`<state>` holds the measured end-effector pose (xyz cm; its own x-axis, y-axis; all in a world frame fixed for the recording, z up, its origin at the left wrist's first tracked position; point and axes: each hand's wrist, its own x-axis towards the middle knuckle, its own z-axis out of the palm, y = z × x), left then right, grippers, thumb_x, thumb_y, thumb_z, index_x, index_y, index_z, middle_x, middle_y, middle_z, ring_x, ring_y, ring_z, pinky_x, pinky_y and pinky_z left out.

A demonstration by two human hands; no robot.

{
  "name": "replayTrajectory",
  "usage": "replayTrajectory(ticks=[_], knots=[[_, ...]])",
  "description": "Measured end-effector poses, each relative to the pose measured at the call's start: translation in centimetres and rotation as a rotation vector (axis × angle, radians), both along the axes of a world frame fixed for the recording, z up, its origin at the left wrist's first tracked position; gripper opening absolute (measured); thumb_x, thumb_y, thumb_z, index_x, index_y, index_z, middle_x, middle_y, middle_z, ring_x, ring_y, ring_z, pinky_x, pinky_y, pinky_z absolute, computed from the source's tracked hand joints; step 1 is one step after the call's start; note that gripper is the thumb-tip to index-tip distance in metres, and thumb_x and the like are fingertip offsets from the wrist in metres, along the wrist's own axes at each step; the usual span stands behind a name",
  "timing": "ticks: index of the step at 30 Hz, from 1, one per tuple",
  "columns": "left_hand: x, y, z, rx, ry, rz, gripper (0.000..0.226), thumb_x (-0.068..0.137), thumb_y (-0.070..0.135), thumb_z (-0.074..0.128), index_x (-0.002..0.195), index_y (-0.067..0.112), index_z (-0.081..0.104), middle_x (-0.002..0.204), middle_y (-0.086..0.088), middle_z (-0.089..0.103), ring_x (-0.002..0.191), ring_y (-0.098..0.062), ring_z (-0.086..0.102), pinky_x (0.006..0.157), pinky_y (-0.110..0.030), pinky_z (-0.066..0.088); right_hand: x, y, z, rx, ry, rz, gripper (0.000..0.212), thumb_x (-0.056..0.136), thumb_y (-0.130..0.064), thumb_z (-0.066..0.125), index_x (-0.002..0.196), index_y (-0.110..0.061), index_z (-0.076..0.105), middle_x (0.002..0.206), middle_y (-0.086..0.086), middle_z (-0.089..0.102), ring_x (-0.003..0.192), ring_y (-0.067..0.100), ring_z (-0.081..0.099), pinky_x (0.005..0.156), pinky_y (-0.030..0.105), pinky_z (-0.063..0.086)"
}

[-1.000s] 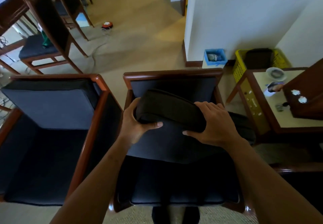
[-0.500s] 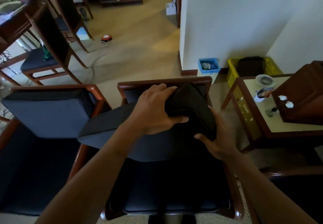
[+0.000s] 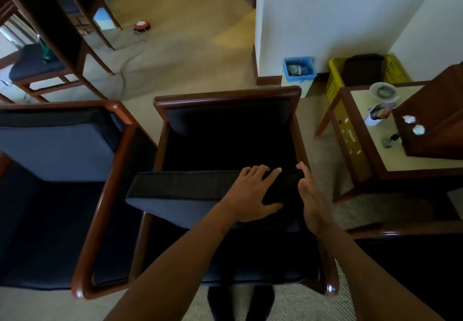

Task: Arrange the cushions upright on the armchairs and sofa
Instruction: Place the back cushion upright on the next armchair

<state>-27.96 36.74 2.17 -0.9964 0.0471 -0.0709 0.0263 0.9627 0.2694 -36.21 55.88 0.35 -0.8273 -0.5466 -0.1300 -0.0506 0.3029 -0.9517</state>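
Note:
A dark blue cushion is held level across the middle armchair, its left end sticking out over the chair's left armrest. My left hand grips the cushion's right part, fingers over the top edge and thumb on the near face. My right hand holds the cushion's right end, fingers curled round it. The chair's back pad and seat lie in dark shadow behind and below the cushion. The left armchair has its own cushion leaning against its back.
A wooden side table with small items stands right of the middle armchair. Behind it sit a yellow basket and a blue-lined bin by the wall. Dining chairs stand at far left. Another dark seat's arm shows at lower right.
The cushion has swung from a raised tilt down to a level position, lower and nearer me. Both hands slid to its right end. The view dipped toward the seat.

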Motion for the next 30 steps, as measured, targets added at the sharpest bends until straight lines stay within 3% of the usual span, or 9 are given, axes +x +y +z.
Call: replayTrajectory(ticks=[3,6,9,12,15,18,22,26,30], knots=[[2.4,-2.2,-2.5,0.068,0.024,0.079,0.074,0.107,0.06,0.032,0.167,0.018,0.034,0.153,-0.013,0.05,0.141,-0.031,0.046,0.122,-0.048,0.031,-0.4,0.1,-1.5,0.139,0.095,-0.124,0.058,0.107,-0.05,0.039,0.155,-0.017,0.045,0.155,-0.001,0.05,0.141,0.009,0.045,0.12,0.043,0.038],[5.8,-6.0,-4.8,-0.036,0.104,0.306,0.062,0.112,0.049,0.026,0.157,0.015,0.052,0.138,-0.011,0.065,0.128,-0.033,0.06,0.117,-0.051,0.038,-0.1,-0.5,-3.0,0.204,0.197,-0.238,0.044,0.109,-0.031,0.05,0.15,-0.016,0.051,0.149,0.002,0.056,0.138,0.015,0.049,0.116,0.04,0.041],[8.3,-9.1,-5.7,-0.153,0.129,0.572,0.058,0.11,0.046,0.032,0.146,0.012,0.063,0.135,-0.015,0.069,0.128,-0.039,0.06,0.12,-0.061,0.036,-0.2,-2.1,-3.6,0.235,0.268,-0.328,0.038,0.108,-0.028,0.047,0.143,-0.014,0.057,0.144,0.003,0.061,0.134,0.019,0.054,0.109,0.032,0.041],[10.1,-12.1,-5.8,-0.228,0.055,0.764,0.062,0.107,0.05,0.033,0.149,0.013,0.059,0.147,-0.017,0.061,0.144,-0.041,0.048,0.119,-0.073,0.028,-0.7,-3.8,-3.7,0.267,0.339,-0.385,0.042,0.105,-0.029,0.041,0.138,-0.012,0.061,0.139,0.007,0.065,0.128,0.024,0.06,0.102,0.029,0.042],[10.6,-14.7,-5.6,-0.214,-0.029,0.904,0.063,0.106,0.055,0.03,0.152,0.019,0.054,0.156,-0.014,0.052,0.153,-0.04,0.037,0.117,-0.077,0.025,-1.6,-5.2,-3.9,0.302,0.348,-0.419,0.044,0.104,-0.029,0.043,0.141,-0.012,0.061,0.144,0.01,0.063,0.134,0.026,0.058,0.107,0.034,0.044],[10.5,-16.9,-5.3,-0.154,-0.028,0.998,0.063,0.101,0.053,0.034,0.147,0.018,0.059,0.154,-0.016,0.054,0.148,-0.043,0.041,0.116,-0.074,0.034,-2.2,-6.5,-3.7,0.248,0.279,-0.516,0.042,0.104,-0.025,0.048,0.142,-0.015,0.063,0.148,0.009,0.06,0.14,0.021,0.054,0.115,0.038,0.044],[10.3,-19.2,-5.6,-0.09,0.052,1.07,0.052,0.102,0.046,0.049,0.141,0.017,0.067,0.145,-0.014,0.06,0.133,-0.041,0.054,0.1,-0.062,0.049,-2.5,-7.9,-3.3,0.201,0.247,-0.625,0.039,0.104,-0.022,0.051,0.14,-0.016,0.066,0.142,0.006,0.066,0.134,0.018,0.059,0.11,0.03,0.045],[9.6,-21.0,-6.5,0.017,0.216,1.173,0.042,0.095,0.039,0.067,0.132,0.019,0.074,0.135,-0.011,0.064,0.119,-0.037,0.059,0.08,-0.047,0.051,-3.6,-8.7,-4.2,0.191,0.243,-0.699,0.041,0.101,-0.032,0.05,0.137,-0.022,0.068,0.131,0.003,0.073,0.119,0.019,0.068,0.105,0.042,0.054],[8.8,-22.3,-7.1,0.384,0.349,1.421,0.049,0.096,0.041,0.074,0.14,0.021,0.07,0.135,-0.009,0.069,0.125,-0.03,0.064,0.104,-0.039,0.047,-4.8,-9.9,-4.0,0.177,0.198,-0.75,0.04,0.101,-0.029,0.054,0.139,-0.022,0.067,0.116,-0.011,0.068,0.096,-0.002,0.059,0.093,0.029,0.053]])
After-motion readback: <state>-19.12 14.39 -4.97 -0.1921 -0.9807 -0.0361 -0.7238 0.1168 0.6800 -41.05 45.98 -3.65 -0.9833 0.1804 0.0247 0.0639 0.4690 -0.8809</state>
